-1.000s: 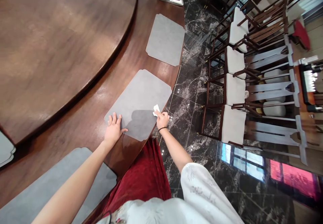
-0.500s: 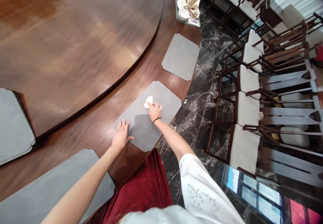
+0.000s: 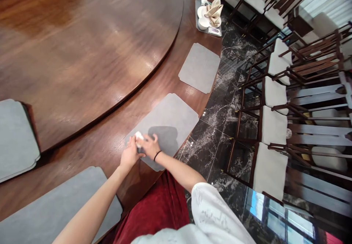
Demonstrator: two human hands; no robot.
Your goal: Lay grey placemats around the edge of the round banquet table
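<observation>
A grey placemat [image 3: 176, 110] with notched corners lies on the outer ring of the round wooden table. My right hand [image 3: 150, 147], with a dark band at the wrist, presses a crumpled white wipe [image 3: 139, 137] onto the placemat near its left end. Close beside it, my left hand [image 3: 129, 156] rests on that end of the placemat, thumb stretched out, holding nothing. The two hands almost meet; whether the left fingertips touch the wipe is unclear.
Another placemat [image 3: 200, 68] lies farther along, then a tray [image 3: 197, 16] with dishes and a folded napkin [image 3: 215, 12]. A large placemat [image 3: 63, 203] is at lower left, and stacked placemats [image 3: 16, 137] sit on the raised turntable [image 3: 96, 60]. Chairs [image 3: 271, 170] line the right.
My right hand has slid the wipe leftward across the placemat, from its middle to beside my left hand. My left hand has stayed at the left end. The view has shifted slightly.
</observation>
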